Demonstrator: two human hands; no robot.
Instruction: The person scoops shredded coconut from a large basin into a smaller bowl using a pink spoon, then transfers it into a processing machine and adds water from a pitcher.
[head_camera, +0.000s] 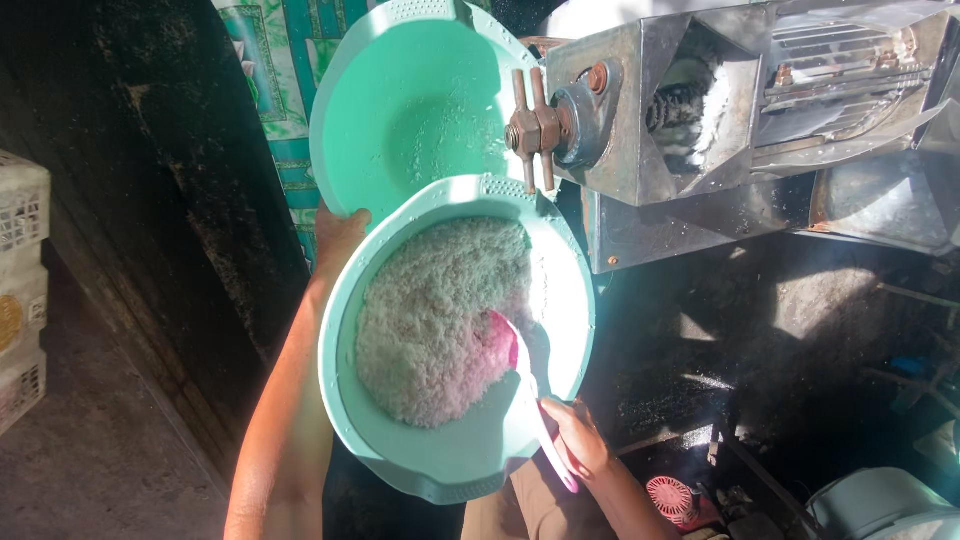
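My left hand grips the far-left rim of a mint-green plastic basin filled with white grated flakes. In my right hand is a pink plastic spoon; its bowl rests in the flakes at the heap's right side. A second mint-green basin, nearly bare with a few white specks, sits just behind the first, under the metal grating machine.
The steel machine has a rusty bolt fitting on its left face and white residue in its opening. A patterned cloth hangs behind. White crates stand at left on a concrete floor. A small red fan-like part lies below right.
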